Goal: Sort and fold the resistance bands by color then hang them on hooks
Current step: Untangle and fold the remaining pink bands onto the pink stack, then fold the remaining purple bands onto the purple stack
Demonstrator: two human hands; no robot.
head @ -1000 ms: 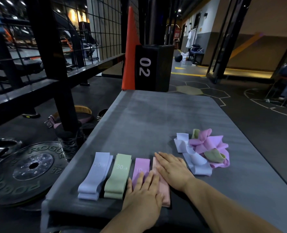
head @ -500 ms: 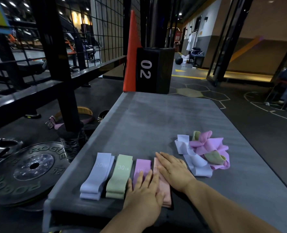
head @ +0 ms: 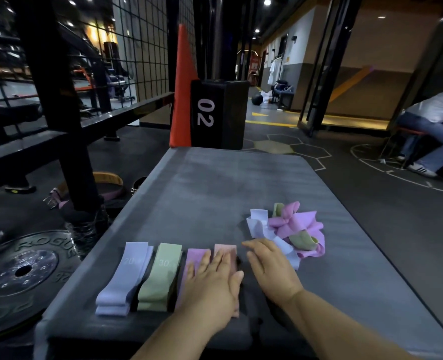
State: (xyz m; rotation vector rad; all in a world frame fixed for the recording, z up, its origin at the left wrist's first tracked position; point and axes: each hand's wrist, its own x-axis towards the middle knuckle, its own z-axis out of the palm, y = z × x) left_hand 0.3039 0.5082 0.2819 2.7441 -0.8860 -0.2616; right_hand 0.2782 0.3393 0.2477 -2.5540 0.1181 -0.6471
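Observation:
Folded bands lie in a row near the front of a grey padded platform [head: 215, 183]: a lavender band [head: 126, 276], a green band [head: 160, 276], a purple band [head: 193, 258] and a peach-pink band [head: 224, 249]. My left hand [head: 215, 287] lies flat with straight fingers on the purple and peach-pink bands. To the right of the peach-pink band, my right hand [head: 272, 268] is flat over the platform with fingers straight, next to a loose pile of unfolded bands [head: 293, 229] in white-lavender, pink and green.
A black box marked 02 [head: 219, 115] and an orange cone [head: 182, 87] stand beyond the platform's far end. A black weight plate [head: 20, 276] lies on the floor at left beside a black rack post [head: 59, 105]. A seated person [head: 433, 126] is at far right.
My right hand has slid off the peach-pink band to the right, toward the loose pile. My left hand has shifted right over the purple and peach-pink bands. The head camera tilted up slightly.

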